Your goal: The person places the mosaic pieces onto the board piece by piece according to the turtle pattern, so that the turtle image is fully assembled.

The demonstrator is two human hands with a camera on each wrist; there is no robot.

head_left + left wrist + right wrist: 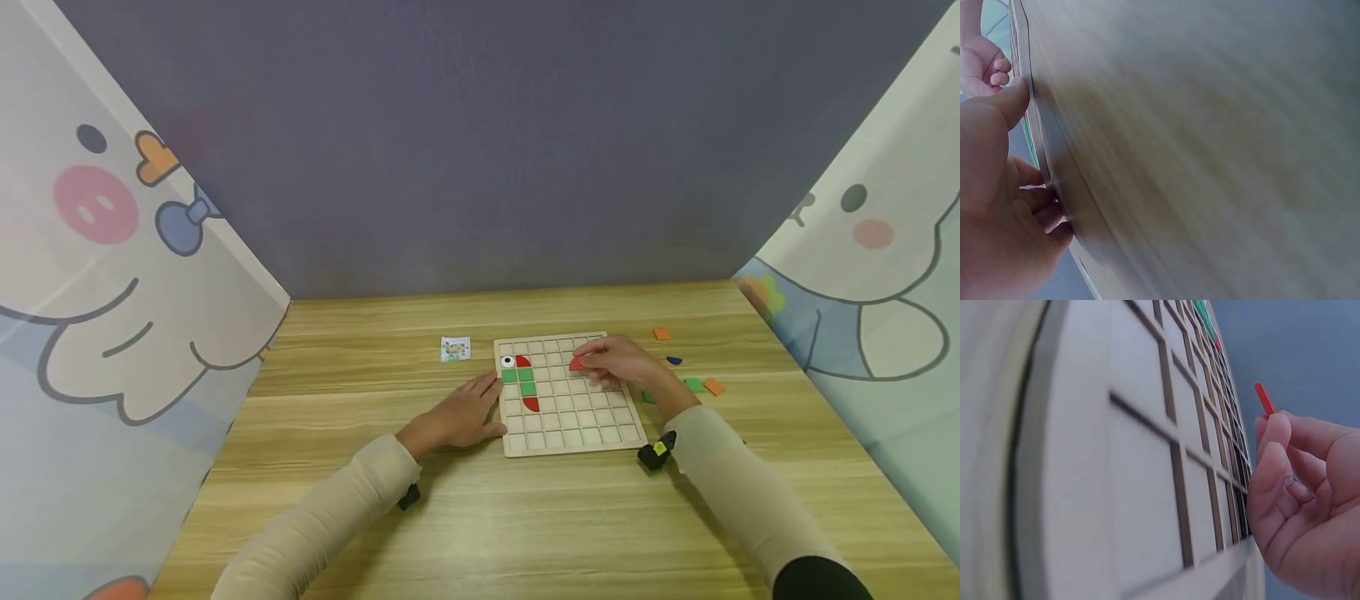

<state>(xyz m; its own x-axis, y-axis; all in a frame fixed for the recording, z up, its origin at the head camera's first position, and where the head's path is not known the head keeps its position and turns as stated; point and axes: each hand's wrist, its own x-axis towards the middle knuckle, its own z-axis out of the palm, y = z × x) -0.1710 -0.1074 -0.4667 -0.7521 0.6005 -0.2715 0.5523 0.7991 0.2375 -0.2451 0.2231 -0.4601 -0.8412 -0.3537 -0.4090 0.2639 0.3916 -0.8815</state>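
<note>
While the left hand [468, 412] is resting with its grip spread along the left edge of the gridded wooden board [573, 419], probably to steady it, the right hand's [617, 360] grip is pinching a red curved tile [576, 364] above the board's far part, leaving much of the tile exposed, perhaps for easier aligning. An eye tile [507, 362], green square tiles [527, 374] and two red tiles [531, 404] are occupying the leftmost columns. Left of the board, a picture card [455, 349] is lying face up, seemingly for easy viewing; loose tiles [693, 385] are lying on the worktop [540, 525] to the right, apparently within the right hand's reach.

Thin red piece [576, 364], tilted, raised above pale gridded wooden board [558, 422] lying flat
</note>
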